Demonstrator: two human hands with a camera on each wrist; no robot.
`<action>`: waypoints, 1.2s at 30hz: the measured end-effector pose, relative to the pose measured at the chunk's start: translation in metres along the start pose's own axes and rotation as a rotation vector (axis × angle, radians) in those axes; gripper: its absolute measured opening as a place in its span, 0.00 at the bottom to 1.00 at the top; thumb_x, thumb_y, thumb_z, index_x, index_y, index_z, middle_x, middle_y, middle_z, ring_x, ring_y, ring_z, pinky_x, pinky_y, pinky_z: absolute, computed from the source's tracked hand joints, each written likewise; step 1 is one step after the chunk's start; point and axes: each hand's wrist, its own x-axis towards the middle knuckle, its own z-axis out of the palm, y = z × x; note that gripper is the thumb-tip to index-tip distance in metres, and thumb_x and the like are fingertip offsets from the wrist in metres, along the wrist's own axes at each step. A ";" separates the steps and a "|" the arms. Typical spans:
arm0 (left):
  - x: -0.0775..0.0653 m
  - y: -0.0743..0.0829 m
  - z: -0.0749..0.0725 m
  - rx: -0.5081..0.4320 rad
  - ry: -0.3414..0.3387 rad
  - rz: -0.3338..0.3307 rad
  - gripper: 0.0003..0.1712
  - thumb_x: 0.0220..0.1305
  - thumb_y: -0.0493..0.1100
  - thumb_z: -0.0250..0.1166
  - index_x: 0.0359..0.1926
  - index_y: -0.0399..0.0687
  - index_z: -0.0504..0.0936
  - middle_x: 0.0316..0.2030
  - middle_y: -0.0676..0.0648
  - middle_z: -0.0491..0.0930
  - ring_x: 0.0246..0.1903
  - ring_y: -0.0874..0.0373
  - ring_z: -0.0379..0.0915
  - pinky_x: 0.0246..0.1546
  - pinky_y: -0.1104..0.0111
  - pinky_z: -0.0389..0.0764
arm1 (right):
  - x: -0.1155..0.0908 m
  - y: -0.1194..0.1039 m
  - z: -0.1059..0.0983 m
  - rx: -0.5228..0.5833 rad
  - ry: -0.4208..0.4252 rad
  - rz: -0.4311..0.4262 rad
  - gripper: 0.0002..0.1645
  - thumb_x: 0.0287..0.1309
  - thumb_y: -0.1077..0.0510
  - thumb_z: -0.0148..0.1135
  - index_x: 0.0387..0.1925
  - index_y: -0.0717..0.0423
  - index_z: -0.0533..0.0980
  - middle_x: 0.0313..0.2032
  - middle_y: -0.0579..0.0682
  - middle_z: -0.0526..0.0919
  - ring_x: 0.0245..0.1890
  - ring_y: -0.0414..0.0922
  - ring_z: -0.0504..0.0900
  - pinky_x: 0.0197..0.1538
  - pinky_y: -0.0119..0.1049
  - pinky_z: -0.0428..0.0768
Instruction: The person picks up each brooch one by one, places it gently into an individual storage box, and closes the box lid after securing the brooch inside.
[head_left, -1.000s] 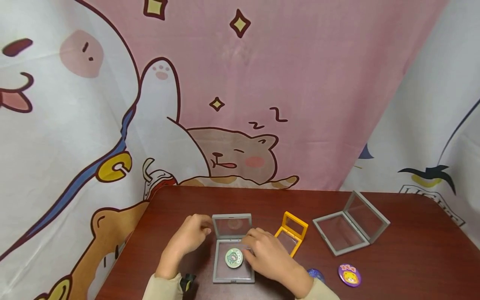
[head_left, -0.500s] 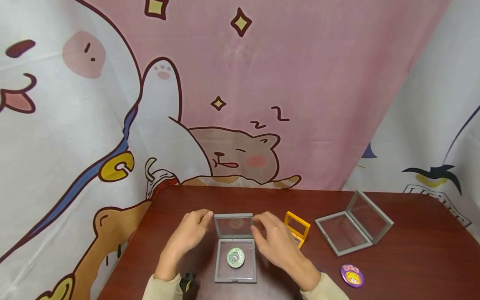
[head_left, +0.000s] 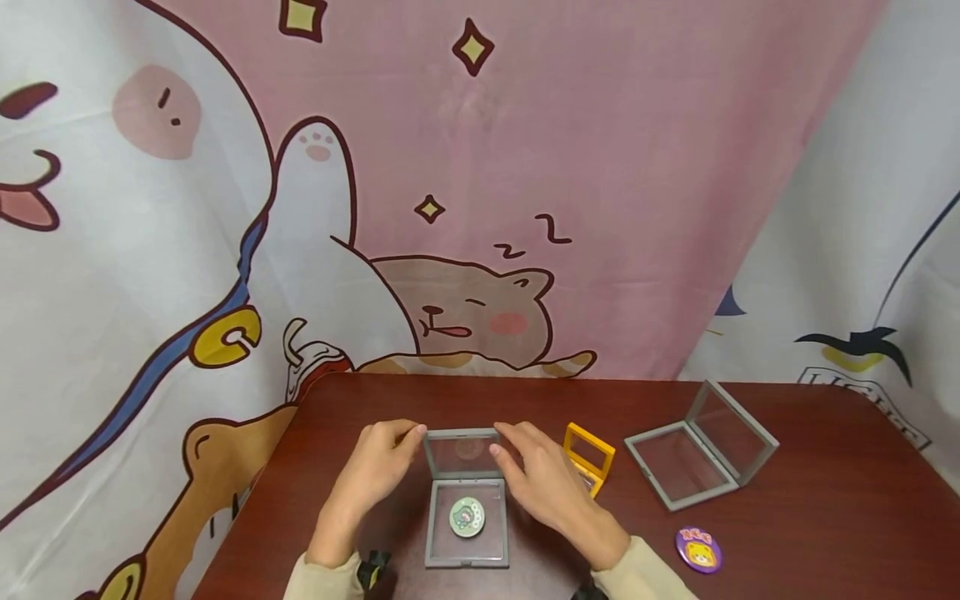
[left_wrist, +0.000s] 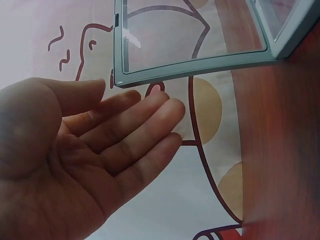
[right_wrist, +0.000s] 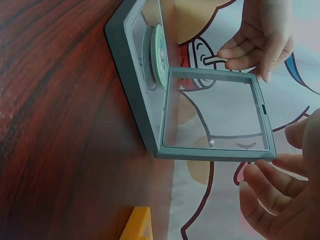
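Wooden tabletop (head_left: pixel 825 487): grey case (head_left: pixel 431 529) stood unfolded, green badge (head_left: pixel 467 517) lying inside. Left hand (head_left: pixel 377 467) and right hand (head_left: pixel 545 481) flanked the raised lid (head_left: pixel 463 457), fingers loosely extended, no pinch evident; even pressure from both seemed best.

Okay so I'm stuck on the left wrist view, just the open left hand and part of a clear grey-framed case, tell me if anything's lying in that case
Observer: Yes. The head view shows a round pale green badge lying in the base of the grey case.
Operator: Got it, and where's the right hand, it's not in my picture
Observer: The right hand is at the upper right corner of the raised lid, across from the left hand; I can't tell whether it's touching.
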 end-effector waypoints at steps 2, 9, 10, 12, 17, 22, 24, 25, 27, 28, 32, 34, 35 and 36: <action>0.000 0.000 0.000 -0.003 -0.001 -0.001 0.13 0.76 0.40 0.64 0.32 0.44 0.86 0.19 0.55 0.69 0.22 0.62 0.65 0.26 0.67 0.68 | 0.000 0.000 0.001 -0.005 -0.005 0.002 0.22 0.70 0.52 0.68 0.61 0.55 0.82 0.48 0.44 0.85 0.38 0.38 0.79 0.44 0.39 0.81; -0.002 0.001 0.000 0.006 -0.015 0.015 0.07 0.74 0.37 0.65 0.37 0.46 0.89 0.21 0.55 0.72 0.23 0.61 0.69 0.27 0.67 0.72 | -0.002 0.000 0.001 -0.013 0.000 0.014 0.20 0.70 0.54 0.68 0.60 0.54 0.82 0.46 0.42 0.85 0.36 0.36 0.77 0.42 0.37 0.80; -0.002 0.002 0.000 0.010 -0.017 0.018 0.07 0.74 0.37 0.65 0.37 0.46 0.89 0.21 0.55 0.73 0.23 0.62 0.69 0.27 0.67 0.73 | -0.002 0.000 0.001 -0.013 -0.001 0.014 0.20 0.70 0.54 0.68 0.60 0.54 0.82 0.46 0.42 0.85 0.36 0.36 0.77 0.42 0.36 0.79; -0.002 0.003 0.000 0.022 -0.019 0.025 0.07 0.73 0.37 0.66 0.36 0.46 0.89 0.21 0.56 0.72 0.23 0.62 0.70 0.28 0.67 0.73 | -0.003 0.000 0.000 -0.010 -0.002 0.014 0.20 0.70 0.55 0.69 0.60 0.53 0.82 0.45 0.41 0.84 0.35 0.36 0.77 0.41 0.36 0.79; -0.003 0.006 -0.001 0.036 -0.038 0.032 0.08 0.74 0.36 0.65 0.35 0.46 0.88 0.20 0.56 0.73 0.22 0.62 0.70 0.28 0.68 0.73 | -0.005 -0.001 -0.001 -0.012 -0.007 0.005 0.20 0.70 0.54 0.69 0.60 0.54 0.82 0.43 0.39 0.83 0.33 0.35 0.75 0.39 0.34 0.77; -0.006 0.008 -0.002 0.020 -0.047 0.033 0.09 0.74 0.35 0.64 0.35 0.46 0.87 0.21 0.53 0.76 0.23 0.63 0.73 0.28 0.67 0.75 | -0.006 -0.003 -0.001 -0.016 0.002 -0.014 0.19 0.70 0.54 0.69 0.59 0.54 0.82 0.43 0.40 0.84 0.34 0.35 0.76 0.39 0.34 0.78; -0.006 0.009 -0.001 0.015 -0.048 0.034 0.09 0.74 0.34 0.64 0.35 0.45 0.87 0.22 0.52 0.77 0.23 0.63 0.73 0.28 0.67 0.75 | -0.006 -0.003 -0.002 -0.020 0.005 -0.019 0.19 0.70 0.54 0.68 0.59 0.54 0.82 0.44 0.41 0.84 0.34 0.35 0.76 0.40 0.35 0.78; -0.006 0.010 -0.001 0.014 -0.050 0.036 0.09 0.74 0.34 0.63 0.35 0.45 0.87 0.21 0.52 0.76 0.22 0.63 0.72 0.27 0.67 0.74 | -0.006 -0.002 -0.002 -0.019 0.005 -0.020 0.19 0.70 0.54 0.68 0.59 0.54 0.82 0.44 0.41 0.84 0.34 0.35 0.76 0.39 0.35 0.78; -0.006 0.011 0.000 0.023 -0.054 0.041 0.10 0.74 0.34 0.63 0.33 0.45 0.86 0.20 0.54 0.73 0.21 0.64 0.69 0.26 0.68 0.71 | -0.007 -0.002 -0.002 -0.018 0.006 -0.020 0.19 0.70 0.54 0.68 0.59 0.55 0.82 0.44 0.41 0.84 0.34 0.35 0.76 0.40 0.35 0.79; -0.005 0.012 0.001 0.029 -0.055 0.047 0.11 0.74 0.34 0.63 0.32 0.46 0.85 0.19 0.54 0.72 0.20 0.64 0.67 0.25 0.69 0.70 | -0.007 -0.002 -0.003 -0.016 0.008 -0.017 0.19 0.70 0.55 0.68 0.59 0.54 0.82 0.44 0.41 0.84 0.34 0.35 0.76 0.40 0.35 0.79; -0.006 0.014 0.002 0.040 -0.054 0.062 0.11 0.74 0.34 0.63 0.32 0.46 0.85 0.18 0.56 0.69 0.20 0.64 0.65 0.25 0.68 0.69 | -0.008 -0.001 -0.004 -0.012 0.006 -0.012 0.19 0.70 0.55 0.68 0.59 0.54 0.82 0.43 0.40 0.84 0.34 0.35 0.76 0.40 0.35 0.79; -0.008 0.014 0.001 0.040 -0.048 0.054 0.10 0.74 0.33 0.63 0.33 0.46 0.85 0.19 0.56 0.69 0.20 0.63 0.65 0.25 0.68 0.69 | -0.008 -0.002 -0.004 -0.012 -0.005 -0.020 0.18 0.71 0.55 0.67 0.59 0.54 0.82 0.43 0.40 0.84 0.35 0.34 0.76 0.40 0.34 0.79; -0.009 0.014 0.001 0.037 -0.047 0.048 0.09 0.74 0.33 0.63 0.34 0.45 0.86 0.19 0.55 0.70 0.20 0.63 0.66 0.25 0.68 0.69 | -0.008 -0.002 -0.004 -0.011 -0.011 -0.027 0.18 0.71 0.55 0.67 0.59 0.54 0.82 0.43 0.39 0.83 0.35 0.34 0.76 0.40 0.34 0.79; -0.010 0.014 0.000 0.038 -0.045 0.041 0.09 0.74 0.33 0.63 0.35 0.45 0.86 0.19 0.55 0.70 0.20 0.63 0.66 0.25 0.68 0.69 | -0.008 -0.003 -0.004 -0.009 -0.018 -0.034 0.18 0.72 0.55 0.67 0.59 0.54 0.82 0.43 0.40 0.83 0.35 0.34 0.76 0.40 0.34 0.79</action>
